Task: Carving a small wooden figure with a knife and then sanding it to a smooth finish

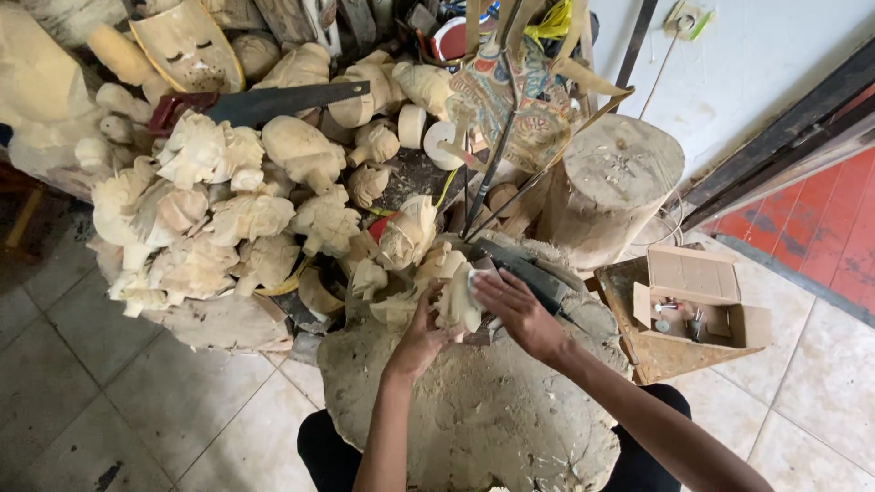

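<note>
The left hand (421, 335) has its fingers closed on a pale wooden carving (458, 296), gripping it from below and from the left side. The right hand (518, 314) lies on the carving's right side, its fingers pressing a small pale piece, perhaps sandpaper (480, 276), flat against the wood; they are bent over it, holding it in place. The carving stands upright between both hands, at the far edge of a big rough stump (474, 410) that serves as the desk, covered in dust and chips.

Just beyond the hands, dark flat tools (524, 269) lie on the stump's far edge. To the left, a heap of unfinished carvings (219, 219), all of the same pale wood, spreads over a low slab (228, 323). A saw (264, 103) with a red handle rests on top of the heap. Behind it leans a pale carved mask (187, 46). A painted flat puppet (510, 96) on sticks stands behind the carving, and to its right a second, upright log (611, 187) with a chipped top. On the right, near the right forearm, an open cardboard box (697, 296) sits on a rusty plate (665, 355), with small bits inside. The floor (118, 392) is pale tile; red tile (820, 228) shows at the far right.
</note>
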